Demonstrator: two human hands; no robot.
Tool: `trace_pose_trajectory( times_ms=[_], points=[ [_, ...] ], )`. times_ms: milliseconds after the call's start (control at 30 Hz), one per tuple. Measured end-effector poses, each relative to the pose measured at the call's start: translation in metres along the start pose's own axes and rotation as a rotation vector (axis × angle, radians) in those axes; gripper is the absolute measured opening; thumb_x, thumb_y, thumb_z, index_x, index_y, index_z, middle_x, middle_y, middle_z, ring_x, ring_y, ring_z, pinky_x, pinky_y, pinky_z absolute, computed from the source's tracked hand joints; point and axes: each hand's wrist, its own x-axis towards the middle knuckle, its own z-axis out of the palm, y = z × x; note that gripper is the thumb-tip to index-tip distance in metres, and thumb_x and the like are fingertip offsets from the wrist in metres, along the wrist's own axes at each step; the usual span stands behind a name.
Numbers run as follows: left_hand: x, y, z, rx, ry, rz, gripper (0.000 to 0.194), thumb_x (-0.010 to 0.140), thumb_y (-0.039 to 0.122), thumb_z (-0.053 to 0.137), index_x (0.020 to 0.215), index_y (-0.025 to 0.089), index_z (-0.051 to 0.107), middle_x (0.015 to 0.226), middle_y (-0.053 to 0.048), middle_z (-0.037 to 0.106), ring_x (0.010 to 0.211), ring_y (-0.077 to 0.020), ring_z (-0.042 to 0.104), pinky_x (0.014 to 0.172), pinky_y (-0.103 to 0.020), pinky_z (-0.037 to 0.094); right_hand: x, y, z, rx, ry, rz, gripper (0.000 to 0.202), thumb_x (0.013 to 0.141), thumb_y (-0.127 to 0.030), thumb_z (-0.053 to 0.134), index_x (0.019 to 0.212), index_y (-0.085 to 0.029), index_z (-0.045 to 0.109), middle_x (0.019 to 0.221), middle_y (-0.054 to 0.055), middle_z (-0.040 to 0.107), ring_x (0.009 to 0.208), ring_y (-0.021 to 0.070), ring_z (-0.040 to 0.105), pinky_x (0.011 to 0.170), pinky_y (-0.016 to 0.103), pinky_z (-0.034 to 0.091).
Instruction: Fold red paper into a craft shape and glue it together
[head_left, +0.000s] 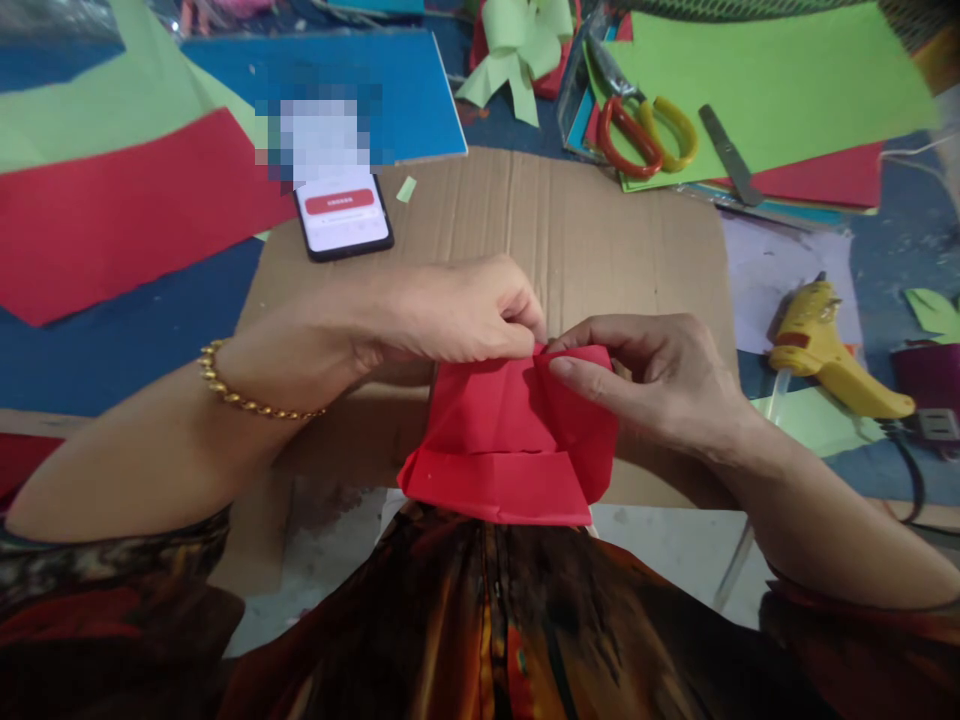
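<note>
A folded red paper bag [502, 420] is held up close to my body, with its folded flap along the lower edge. My left hand [465, 310] is closed at the bag's top edge, its fingertips pinching the paper near the middle. My right hand [660, 375] grips the top right part, thumb lying on the near side and the fingers behind. The fingertips of both hands almost meet at the top edge. What lies inside the bag is hidden.
Brown cardboard [622, 240] lies beneath my hands. Beyond it are a phone [349, 215], scissors [645, 130], a metal blade [731, 155], green paper [795, 80] and a green paper bow [521, 50]. A yellow glue gun [840, 355] with a cord lies right; red paper [135, 215] left.
</note>
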Motion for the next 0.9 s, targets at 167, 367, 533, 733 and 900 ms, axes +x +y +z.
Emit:
trace_pose_trajectory(
  times_ms=[167, 367, 533, 733, 900],
  points=[
    [0.002, -0.004, -0.001, -0.043, -0.006, 0.002, 0.018, 0.07, 0.017, 0.06, 0.077, 0.015, 0.076, 0.062, 0.0, 0.058, 0.057, -0.0111, 0.054, 0.057, -0.024, 0.033, -0.002, -0.003, -0.002, 0.03, -0.067, -0.013, 0.03, 0.091, -0.044, 0.068, 0.071, -0.022, 0.067, 0.066, 0.001, 0.058, 0.061, 0.0136, 0.046, 0.054, 0.03, 0.035],
    [-0.003, 0.002, 0.002, -0.083, -0.009, -0.025, 0.024, 0.071, 0.015, 0.057, 0.079, 0.015, 0.08, 0.057, 0.0, 0.054, 0.055, -0.0108, 0.052, 0.057, -0.024, 0.033, -0.006, -0.003, 0.002, 0.106, -0.054, -0.053, 0.035, 0.091, -0.036, 0.068, 0.063, -0.022, 0.053, 0.061, -0.002, 0.046, 0.058, 0.0118, 0.038, 0.052, 0.03, 0.029],
    [-0.005, 0.005, 0.001, -0.038, 0.005, -0.051, 0.02, 0.071, 0.015, 0.059, 0.072, 0.017, 0.079, 0.056, -0.001, 0.056, 0.053, -0.0116, 0.051, 0.053, -0.025, 0.031, -0.009, 0.003, 0.005, 0.054, -0.045, -0.168, 0.042, 0.097, -0.031, 0.065, 0.062, -0.023, 0.043, 0.062, -0.002, 0.046, 0.059, 0.0116, 0.038, 0.052, 0.031, 0.029],
    [-0.001, 0.002, 0.0, -0.012, 0.035, -0.031, 0.019, 0.071, 0.018, 0.062, 0.072, 0.019, 0.08, 0.057, 0.0, 0.058, 0.054, -0.0117, 0.05, 0.052, -0.025, 0.031, -0.013, 0.004, 0.006, -0.121, 0.015, -0.348, 0.041, 0.099, -0.023, 0.064, 0.067, -0.023, 0.038, 0.059, -0.005, 0.043, 0.053, 0.0098, 0.04, 0.054, 0.03, 0.034],
    [-0.001, 0.004, -0.001, 0.007, 0.018, -0.081, 0.022, 0.072, 0.016, 0.06, 0.075, 0.02, 0.081, 0.058, 0.0, 0.061, 0.054, -0.0114, 0.053, 0.051, -0.024, 0.032, -0.013, 0.005, 0.007, -0.222, 0.031, -0.497, 0.039, 0.102, -0.017, 0.055, 0.068, -0.024, 0.038, 0.059, -0.004, 0.046, 0.055, 0.0108, 0.043, 0.057, 0.031, 0.036]
  ],
)
